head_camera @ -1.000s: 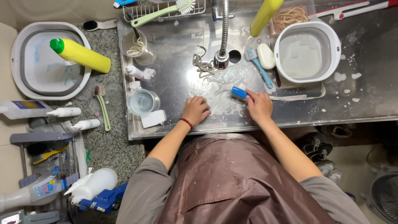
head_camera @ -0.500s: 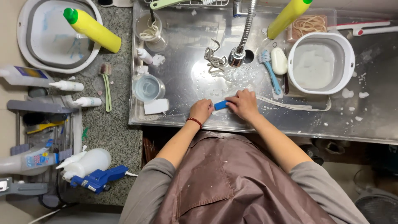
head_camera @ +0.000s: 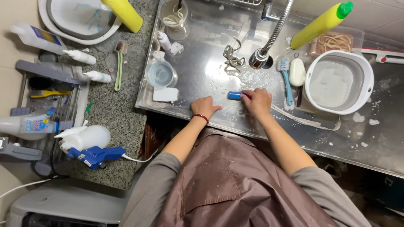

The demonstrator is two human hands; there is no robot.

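Observation:
My right hand (head_camera: 257, 102) grips a small blue tool (head_camera: 235, 95) and presses it on the wet steel counter (head_camera: 202, 75), just below the faucet head (head_camera: 257, 59). My left hand (head_camera: 205, 106) rests flat on the counter near its front edge, fingers together, holding nothing; a red bead bracelet circles that wrist. White foam and flecks lie around both hands. A brown apron covers my front.
A white basin (head_camera: 339, 82) stands to the right, with a blue brush (head_camera: 286, 80) and white soap beside it. Two yellow bottles (head_camera: 322, 24) lie at the back. A clear cup (head_camera: 160, 75), a white block, spray bottles (head_camera: 86, 138) and a rack sit on the left.
The view has shifted so the counter sits further right. My right hand has slid the blue tool a little along the counter; my left hand stays flat beside it.

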